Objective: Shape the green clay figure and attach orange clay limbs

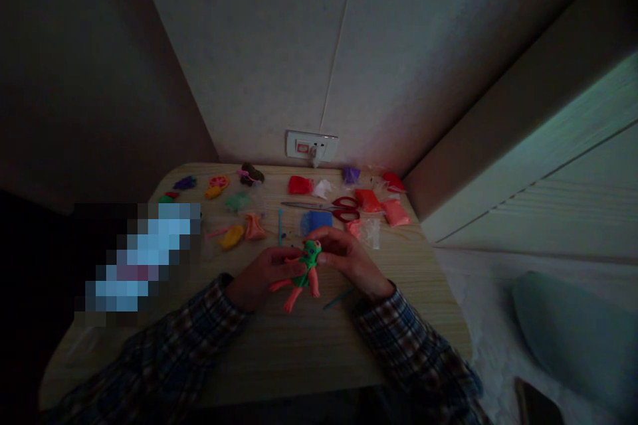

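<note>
A small clay figure (304,272) with a green head and body and orange limbs is held just above a light wooden table (279,352). My left hand (262,273) is closed around the figure's body from the left. My right hand (349,259) pinches at the green head from the right with its fingertips together. Both forearms wear plaid sleeves. A thin teal stick (339,299) lies on the table under my right wrist.
Red-handled scissors (336,208), a blue clay block (316,221), red and orange clay packets (393,211), a purple lump (351,174) and several small clay shapes (234,236) lie across the far half. A wall socket (312,145) sits behind. A blurred patch covers the left.
</note>
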A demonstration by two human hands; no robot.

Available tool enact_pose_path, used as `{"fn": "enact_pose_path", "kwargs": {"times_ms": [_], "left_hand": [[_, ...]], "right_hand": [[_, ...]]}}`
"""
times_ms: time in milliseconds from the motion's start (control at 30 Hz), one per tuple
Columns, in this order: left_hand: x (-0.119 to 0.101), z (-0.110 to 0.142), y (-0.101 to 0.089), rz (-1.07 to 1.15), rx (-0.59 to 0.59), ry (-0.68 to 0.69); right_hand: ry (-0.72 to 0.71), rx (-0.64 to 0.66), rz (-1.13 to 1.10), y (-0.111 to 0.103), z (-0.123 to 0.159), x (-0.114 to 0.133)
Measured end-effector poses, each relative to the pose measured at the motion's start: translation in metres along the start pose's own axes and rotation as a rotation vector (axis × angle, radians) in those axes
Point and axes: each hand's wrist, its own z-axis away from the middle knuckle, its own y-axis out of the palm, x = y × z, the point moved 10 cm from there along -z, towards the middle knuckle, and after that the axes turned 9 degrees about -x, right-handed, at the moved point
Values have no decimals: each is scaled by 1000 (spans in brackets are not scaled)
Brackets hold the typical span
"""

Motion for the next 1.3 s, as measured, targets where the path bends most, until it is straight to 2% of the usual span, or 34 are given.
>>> {"fn": "enact_pose_path", "kwargs": {"times_ms": [467, 700, 1067, 1300], "left_hand": [[5, -2, 3, 56, 65, -15], [10, -3, -4, 59, 9, -45], [8, -2, -1, 59, 28, -16], [7, -4, -5, 98, -22, -5]], "right_hand": [[-2, 8, -28, -3, 1, 1], [-19, 21, -21, -1, 1, 1], [-70, -1, 85, -3, 0, 1], [-74, -20, 96, -3, 0, 3]]}}
